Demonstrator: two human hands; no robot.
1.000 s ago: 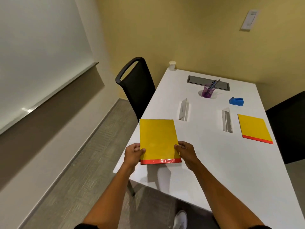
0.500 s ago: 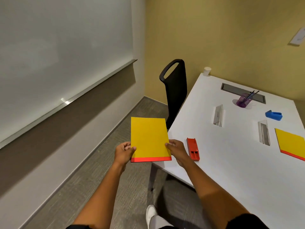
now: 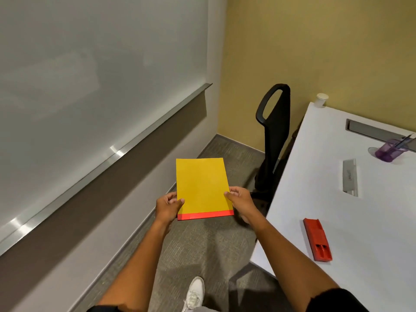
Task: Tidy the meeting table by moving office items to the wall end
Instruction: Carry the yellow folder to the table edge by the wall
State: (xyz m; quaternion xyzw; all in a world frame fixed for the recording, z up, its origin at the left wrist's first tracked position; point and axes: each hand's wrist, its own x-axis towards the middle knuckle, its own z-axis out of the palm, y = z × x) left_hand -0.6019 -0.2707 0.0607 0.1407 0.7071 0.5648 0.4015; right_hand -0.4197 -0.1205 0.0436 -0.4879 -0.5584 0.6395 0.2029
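Observation:
A yellow folder [image 3: 201,188] with a red bottom strip is held flat in the air over the carpet, left of the white meeting table [image 3: 364,221]. My left hand [image 3: 167,206] pinches its left edge and my right hand [image 3: 240,200] pinches its right edge. On the table lie a red stapler-like case [image 3: 317,239] near the front edge, a purple pen cup [image 3: 388,150] with pens, and a white paper cup [image 3: 321,100] at the far corner by the yellow wall.
A black chair [image 3: 275,136] stands between me and the wall end, at the table's left side. Two metal cable slots [image 3: 350,177] are set in the tabletop. A whiteboard with a metal ledge [image 3: 108,158] runs along the left. My shoe [image 3: 194,293] is on the carpet.
I have stepped left, away from the table, carrying the folder off it. The view swung left, so the table now lies at the right, and the red case came into view.

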